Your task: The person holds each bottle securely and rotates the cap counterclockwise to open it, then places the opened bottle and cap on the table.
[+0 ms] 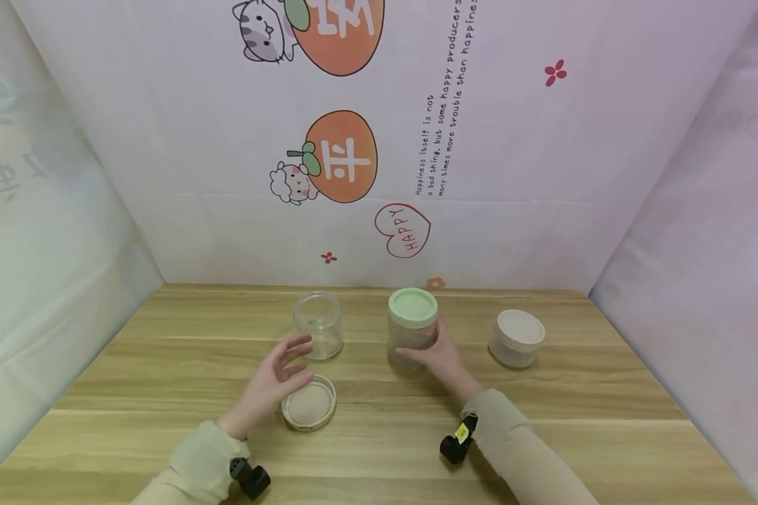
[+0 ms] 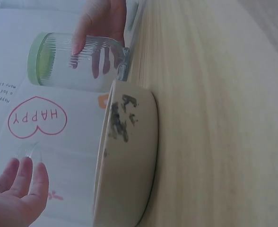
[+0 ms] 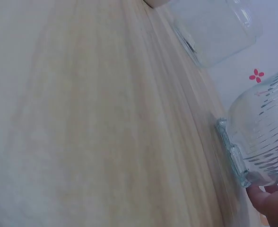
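In the head view, the right hand (image 1: 439,356) grips the ribbed jar (image 1: 410,338) from its right side, thumb across the front. The jar stands upright at the middle of the worktop's (image 1: 385,456) far part, a straight-sided cylinder of see-through glass under a flat, pale green lid (image 1: 413,306) with a raised edge. The left hand (image 1: 278,379) is empty, its fingers spread, between the smooth, lidless jar (image 1: 318,338) and the round cream cap (image 1: 309,405). A low white tub (image 1: 516,339) stands to the right. The worktop has streaky, light-brown wood grain; behind hangs a printed white cloth (image 1: 512,175).

In the left wrist view, fine ribs run round the glass of the ribbed jar, and the fingers behind show through it. The cap's side looks matt, with dark, worn marks.

In the right wrist view, the ribbed jar's foot is thick, chunky, bluish glass below a rounded shoulder; whether it touches the wood, I cannot tell. The lidless jar's wall is plain and clear.
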`<act>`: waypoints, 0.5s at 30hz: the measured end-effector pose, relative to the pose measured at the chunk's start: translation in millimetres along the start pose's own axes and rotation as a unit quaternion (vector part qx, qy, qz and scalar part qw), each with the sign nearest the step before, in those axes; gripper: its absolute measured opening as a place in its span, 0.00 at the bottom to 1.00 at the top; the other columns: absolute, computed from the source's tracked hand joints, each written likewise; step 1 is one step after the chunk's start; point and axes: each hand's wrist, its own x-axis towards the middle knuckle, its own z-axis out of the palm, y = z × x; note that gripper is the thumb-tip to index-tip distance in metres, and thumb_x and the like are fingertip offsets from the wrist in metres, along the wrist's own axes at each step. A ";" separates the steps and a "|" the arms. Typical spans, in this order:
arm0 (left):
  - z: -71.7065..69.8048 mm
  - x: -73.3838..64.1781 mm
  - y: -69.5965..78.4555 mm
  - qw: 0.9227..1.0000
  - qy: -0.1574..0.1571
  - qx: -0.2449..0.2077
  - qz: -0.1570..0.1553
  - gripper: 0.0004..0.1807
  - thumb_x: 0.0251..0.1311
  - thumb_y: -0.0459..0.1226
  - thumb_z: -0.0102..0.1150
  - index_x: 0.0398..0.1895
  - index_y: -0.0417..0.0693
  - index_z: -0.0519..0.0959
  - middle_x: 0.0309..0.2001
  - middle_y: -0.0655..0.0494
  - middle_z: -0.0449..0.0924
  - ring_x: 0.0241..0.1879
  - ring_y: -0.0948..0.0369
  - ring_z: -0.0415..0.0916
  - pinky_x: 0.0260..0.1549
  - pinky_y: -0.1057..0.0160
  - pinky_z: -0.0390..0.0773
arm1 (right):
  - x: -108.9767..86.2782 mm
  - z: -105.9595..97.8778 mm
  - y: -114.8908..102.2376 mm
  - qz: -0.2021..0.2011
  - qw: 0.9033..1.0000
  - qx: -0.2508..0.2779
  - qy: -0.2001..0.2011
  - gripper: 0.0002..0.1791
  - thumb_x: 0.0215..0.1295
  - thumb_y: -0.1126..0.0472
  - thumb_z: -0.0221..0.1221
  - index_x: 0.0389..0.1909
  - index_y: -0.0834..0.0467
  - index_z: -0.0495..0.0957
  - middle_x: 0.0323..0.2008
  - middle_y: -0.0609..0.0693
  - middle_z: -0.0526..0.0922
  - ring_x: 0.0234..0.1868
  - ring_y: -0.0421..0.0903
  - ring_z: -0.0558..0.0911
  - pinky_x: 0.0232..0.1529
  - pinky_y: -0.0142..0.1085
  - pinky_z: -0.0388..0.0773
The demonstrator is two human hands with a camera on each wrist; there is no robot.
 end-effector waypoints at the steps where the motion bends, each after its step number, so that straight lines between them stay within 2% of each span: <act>1: 0.8 0.5 0.2 1.000 0.003 -0.003 -0.004 0.32 0.59 0.26 0.57 0.66 0.30 0.57 0.67 0.31 0.57 0.64 0.39 0.58 0.59 0.41 0.67 | -0.8 0.6 0.0 -0.003 1.000 0.000 0.000 0.54 0.44 0.61 0.74 0.70 0.55 0.52 0.66 0.56 0.64 0.69 0.56 0.59 0.70 0.56 0.52; 5: 3.3 3.0 0.8 1.000 0.010 -0.010 -0.010 0.33 0.58 0.26 0.57 0.67 0.31 0.56 0.68 0.33 0.55 0.65 0.40 0.57 0.59 0.42 0.67 | -6.7 1.4 -6.7 -0.013 1.000 -0.002 -0.006 0.52 0.44 0.63 0.74 0.69 0.56 0.53 0.65 0.56 0.65 0.68 0.56 0.61 0.69 0.57 0.53; 9: 7.0 6.5 1.3 1.000 0.008 -0.010 0.000 0.34 0.58 0.25 0.56 0.67 0.33 0.55 0.69 0.34 0.54 0.65 0.40 0.58 0.59 0.44 0.68 | -9.2 -0.6 -8.2 -0.021 0.999 -0.021 -0.016 0.52 0.42 0.64 0.74 0.68 0.56 0.54 0.64 0.57 0.66 0.67 0.57 0.62 0.67 0.59 0.56; 15: 15.3 12.4 5.4 1.000 0.014 -0.022 0.010 0.36 0.56 0.23 0.57 0.68 0.32 0.54 0.70 0.35 0.53 0.65 0.40 0.57 0.60 0.41 0.65 | -10.6 -4.5 -7.3 -0.030 0.998 -0.043 -0.032 0.53 0.38 0.63 0.76 0.66 0.54 0.57 0.62 0.55 0.68 0.65 0.56 0.65 0.65 0.58 0.60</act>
